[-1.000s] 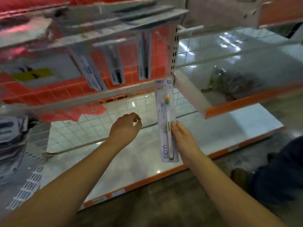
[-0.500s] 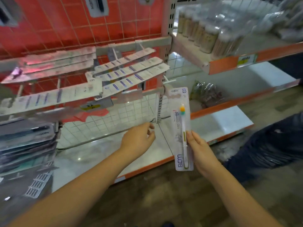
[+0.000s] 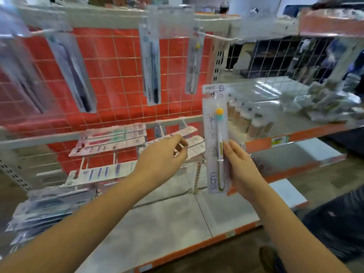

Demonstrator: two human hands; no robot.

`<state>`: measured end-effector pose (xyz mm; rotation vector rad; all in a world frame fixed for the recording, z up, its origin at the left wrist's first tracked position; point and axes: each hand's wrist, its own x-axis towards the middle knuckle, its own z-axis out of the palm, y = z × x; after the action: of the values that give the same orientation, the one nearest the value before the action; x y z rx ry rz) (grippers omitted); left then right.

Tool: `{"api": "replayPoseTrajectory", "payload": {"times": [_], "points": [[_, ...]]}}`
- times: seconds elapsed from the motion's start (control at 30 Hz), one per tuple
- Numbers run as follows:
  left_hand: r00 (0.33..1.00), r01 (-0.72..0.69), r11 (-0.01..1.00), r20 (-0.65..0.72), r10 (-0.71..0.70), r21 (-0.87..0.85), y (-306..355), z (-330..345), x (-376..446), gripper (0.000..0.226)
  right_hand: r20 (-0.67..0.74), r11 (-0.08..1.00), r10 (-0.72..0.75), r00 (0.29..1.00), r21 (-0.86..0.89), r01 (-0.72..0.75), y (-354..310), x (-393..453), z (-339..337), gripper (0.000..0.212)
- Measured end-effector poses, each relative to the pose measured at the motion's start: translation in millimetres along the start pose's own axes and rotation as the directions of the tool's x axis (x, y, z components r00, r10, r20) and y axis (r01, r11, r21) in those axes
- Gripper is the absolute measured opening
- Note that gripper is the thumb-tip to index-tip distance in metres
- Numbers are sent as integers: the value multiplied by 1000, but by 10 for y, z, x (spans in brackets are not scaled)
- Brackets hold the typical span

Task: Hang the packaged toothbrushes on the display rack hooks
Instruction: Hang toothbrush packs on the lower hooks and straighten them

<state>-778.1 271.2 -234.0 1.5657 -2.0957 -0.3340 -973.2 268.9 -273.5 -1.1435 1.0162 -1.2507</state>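
Head view. The right hand point(image 3: 239, 168) grips a packaged toothbrush point(image 3: 216, 138) by its lower half and holds it upright in front of the display rack point(image 3: 118, 62), below a white hook point(image 3: 220, 37). The left hand point(image 3: 163, 156) hovers just left of the pack, its fingers point(image 3: 180, 143) loosely curled and holding nothing. Other packs point(image 3: 150, 64) hang from hooks on the red grid.

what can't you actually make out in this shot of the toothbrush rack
Head view only:
- Print on the held toothbrush pack: too small and blurred to read.
- Right hand thumb: hidden behind the pack.
- Left hand fingertips: curled; it seems empty, but blur hides detail.
- Hanging packs and hooks above: motion-blurred.
- Left-edge packs: smeared, cut off.
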Motion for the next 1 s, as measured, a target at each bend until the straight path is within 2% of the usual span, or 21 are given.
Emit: {"api": "replayPoseTrajectory", "payload": {"times": [0.17,0.27,0.5,0.67,0.83,1.0], "points": [[993,111,991,-56,-107,71,-220,-49,304,26,-18,999,-11,1000,-32,11,-77,568,31,19],[979,185,978,-100,-175,96,-281,35,414,27,-26,996,-84,996,-23,83,-219,877,-49,18],[961,237,965,-169,-217,108,-274,339,621,31,43,977,-215,976,16,215,-404,1150,-326,18],[944,294,949,-187,-270,112,-279,466,723,28,117,974,-225,967,18,224,-479,1275,-442,17],[931,328,939,-205,-302,106,-271,530,764,24,114,974,-216,970,95,206,-532,1457,-478,19],[911,361,929,-243,-332,86,-264,539,729,25,127,984,-164,978,88,153,-528,1682,-476,20]]}}
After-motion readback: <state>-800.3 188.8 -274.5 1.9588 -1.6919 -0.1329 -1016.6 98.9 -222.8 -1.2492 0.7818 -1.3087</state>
